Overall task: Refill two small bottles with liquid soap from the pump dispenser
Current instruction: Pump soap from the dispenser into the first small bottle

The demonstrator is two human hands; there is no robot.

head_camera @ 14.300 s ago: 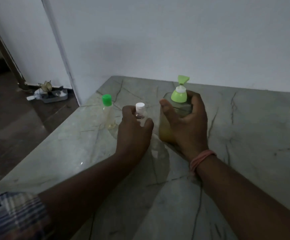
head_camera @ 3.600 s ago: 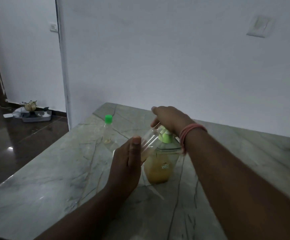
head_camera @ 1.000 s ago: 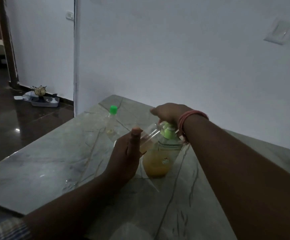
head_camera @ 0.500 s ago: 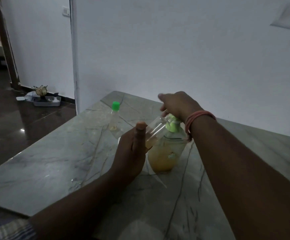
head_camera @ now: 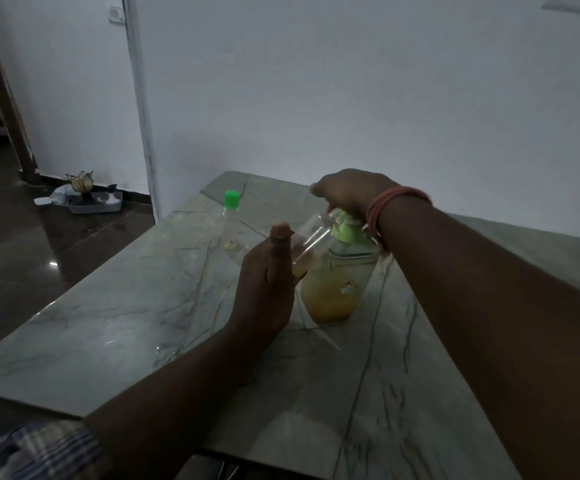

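Glossy veined marble table [head_camera: 115,327], clear plastic bottle [head_camera: 311,242], polished dark floor [head_camera: 39,258], matt painted wall [head_camera: 350,98].

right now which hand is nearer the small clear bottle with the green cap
Left. The left hand is just right of and nearer the camera than the small clear green-capped bottle. The right hand is farther right, on the pump.

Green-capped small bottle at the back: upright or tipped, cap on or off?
Upright, cap on. The green-capped bottle stands on the marble table, apart from both hands, with only a little yellowish liquid at its bottom.
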